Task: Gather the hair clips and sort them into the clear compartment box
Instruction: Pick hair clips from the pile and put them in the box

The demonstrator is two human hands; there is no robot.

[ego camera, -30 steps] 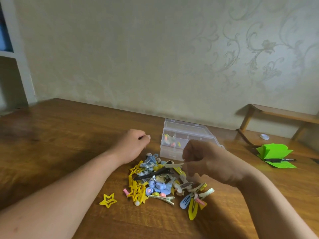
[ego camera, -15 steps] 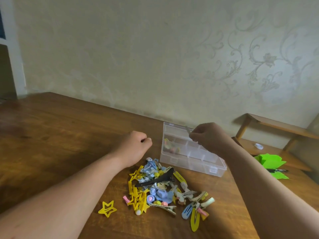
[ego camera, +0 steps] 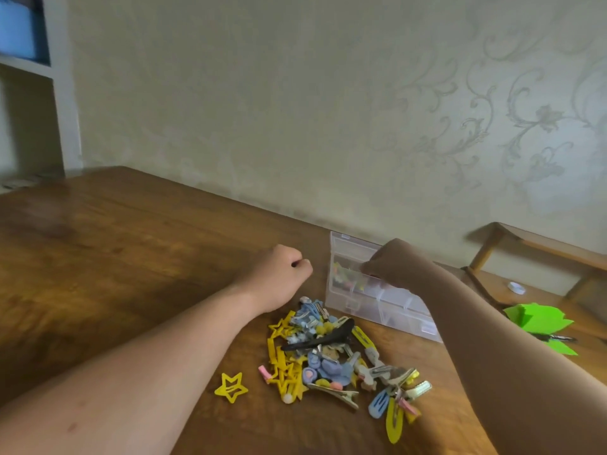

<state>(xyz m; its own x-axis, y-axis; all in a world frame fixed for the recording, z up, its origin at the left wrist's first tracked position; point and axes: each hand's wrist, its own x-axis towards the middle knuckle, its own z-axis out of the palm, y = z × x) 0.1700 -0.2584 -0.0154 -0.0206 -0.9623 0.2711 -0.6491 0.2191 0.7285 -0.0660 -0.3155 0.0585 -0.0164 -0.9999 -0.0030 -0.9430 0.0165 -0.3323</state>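
Right hand (ego camera: 392, 262): hangs over the clear compartment box (ego camera: 399, 318), fingers curled down and bunched above its far-left cells. Cannot tell whether they pinch a clip.
Left hand (ego camera: 279, 277): clenched in a loose fist, resting on the table (ego camera: 131, 257) just left of the box. Nothing shows in it.
Box: lies open on the table by the wall. Sorted clips (ego camera: 348, 277), small and mixed in colour, sit in one left-hand compartment. The near compartments look see-through, their contents unclear.
Pile of hair clips (ego camera: 328, 362): heaped on the table just in front of the box, between the two forearms. Mostly yellow and blue, with a long black clip (ego camera: 320, 339) lying across the top.
Yellow star clip (ego camera: 231, 386): alone on the table, near the pile's left edge and apart from it.
Far right: green paper (ego camera: 538, 320) with a pen (ego camera: 555, 338) lying on it, beyond the right forearm.
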